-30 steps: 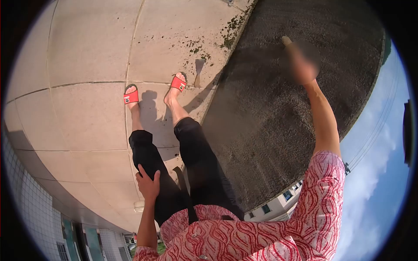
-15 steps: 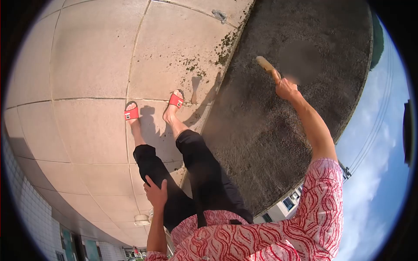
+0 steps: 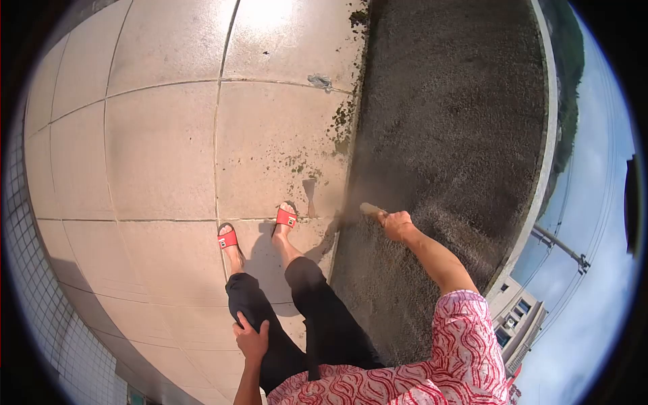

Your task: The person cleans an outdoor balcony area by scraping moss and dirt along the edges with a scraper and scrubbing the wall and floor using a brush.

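Note:
My right hand (image 3: pixel 398 226) is closed round the handle of a brush (image 3: pixel 372 210), whose pale end lies against the dark wall (image 3: pixel 459 135) close to its edge with the paving. My left hand (image 3: pixel 252 340) rests on my left thigh with thumb and a finger spread, holding nothing. A scraper (image 3: pixel 310 196) with a flat grey blade lies on the paving beside my right foot. Dark green bits (image 3: pixel 343 121) are scattered along the foot of the wall.
Pale floor tiles (image 3: pixel 155 155) spread out on the left. A grey crumpled thing (image 3: pixel 320 82) lies on them near the wall. A utility pole (image 3: pixel 560 246), a building (image 3: pixel 516 314) and a green hillside (image 3: pixel 565 74) show beyond the wall at the right.
My right hand has swept the brush down and left across the wall towards the paving. The view has shifted too. My left hand stays on my thigh.

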A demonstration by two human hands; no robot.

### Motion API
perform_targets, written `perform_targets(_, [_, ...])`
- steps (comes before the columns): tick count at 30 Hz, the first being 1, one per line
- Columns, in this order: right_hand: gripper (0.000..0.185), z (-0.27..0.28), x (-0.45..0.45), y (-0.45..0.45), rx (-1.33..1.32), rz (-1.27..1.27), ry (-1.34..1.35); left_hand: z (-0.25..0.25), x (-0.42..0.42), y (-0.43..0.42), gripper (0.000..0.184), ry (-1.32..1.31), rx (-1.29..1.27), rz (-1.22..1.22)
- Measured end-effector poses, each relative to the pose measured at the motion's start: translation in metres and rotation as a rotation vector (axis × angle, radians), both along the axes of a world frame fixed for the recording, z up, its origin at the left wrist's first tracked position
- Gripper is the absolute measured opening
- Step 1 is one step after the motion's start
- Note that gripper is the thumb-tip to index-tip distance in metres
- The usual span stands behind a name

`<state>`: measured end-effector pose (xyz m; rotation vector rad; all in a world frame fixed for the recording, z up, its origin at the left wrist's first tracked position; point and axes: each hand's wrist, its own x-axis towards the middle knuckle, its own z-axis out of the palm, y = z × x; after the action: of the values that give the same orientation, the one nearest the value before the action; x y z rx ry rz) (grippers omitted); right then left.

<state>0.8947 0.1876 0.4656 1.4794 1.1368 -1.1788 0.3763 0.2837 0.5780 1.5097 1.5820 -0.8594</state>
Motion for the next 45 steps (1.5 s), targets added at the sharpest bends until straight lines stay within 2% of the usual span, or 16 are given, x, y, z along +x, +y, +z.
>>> perform_targets(4, [0.07, 0.046, 0.172, 0.159, 0.598, -0.009, -0.486, 0.012, 0.028, 0.046, 0.092, -0.083, 0.022, -0.046])
perform_targets(6, [0.068, 0.074, 0.235, 0.209, 0.697, 0.051, -0.7, 0.001, 0.03, 0.058, 0.094, -0.102, 0.058, -0.151])
perform_targets(9, [0.064, 0.075, 0.242, 0.199, 0.517, 0.172, -0.727, -0.022, 0.037, 0.07, 0.094, -0.048, 0.111, -0.377])
perform_targets(13, [0.074, 0.047, 0.14, 0.113, 0.345, 0.01, -0.521, -0.035, 0.05, 0.129, 0.097, -0.122, 0.086, -0.317])
perform_targets(15, [0.072, 0.038, 0.073, 0.065, 0.061, 0.007, -0.28, -0.031, 0.043, 0.163, 0.098, -0.138, 0.036, -0.236])
perform_targets(16, [0.069, 0.051, 0.04, 0.066, -0.191, -0.092, -0.17, -0.032, 0.049, 0.176, 0.098, -0.166, 0.016, -0.183])
perform_targets(17, [0.069, 0.048, 0.017, 0.033, -0.223, 0.012, -0.095, -0.034, 0.053, 0.186, 0.098, -0.161, 0.007, -0.18])
perform_targets(19, [0.073, 0.103, 0.014, 0.082, -0.36, -0.132, -0.007, -0.036, 0.047, 0.202, 0.098, -0.136, -0.016, -0.197])
perform_targets(22, [0.079, 0.192, 0.091, 0.18, -0.004, -0.255, -0.363, -0.039, 0.046, 0.229, 0.099, -0.166, -0.059, -0.217])
perform_targets(24, [0.075, 0.245, 0.171, 0.228, 0.436, -0.067, -0.69, -0.037, 0.043, 0.245, 0.099, -0.164, -0.086, -0.23])
perform_targets(27, [0.073, 0.314, 0.251, 0.278, 0.688, -0.1, -1.079, -0.037, 0.053, 0.266, 0.098, -0.167, -0.115, -0.267])
perform_targets(30, [0.08, 0.287, 0.197, 0.214, 0.503, -0.062, -0.883, -0.038, 0.065, 0.273, 0.099, -0.156, -0.114, -0.246])
perform_targets(35, [0.071, 0.165, 0.057, 0.115, -0.308, -0.188, -0.213, -0.037, 0.079, 0.274, 0.1, -0.149, -0.074, -0.148])
perform_targets(38, [0.071, 0.178, 0.097, 0.19, -0.091, -0.233, -0.273, -0.041, 0.085, 0.264, 0.099, -0.125, -0.033, -0.158])
perform_targets(42, [0.071, 0.181, 0.238, 0.279, 0.545, -0.225, -0.663, -0.034, 0.11, 0.257, 0.098, -0.09, -0.026, -0.216])
perform_targets(45, [0.073, 0.153, 0.239, 0.229, 0.528, -0.12, -0.695, -0.04, 0.114, 0.243, 0.099, -0.064, 0.0, -0.276])
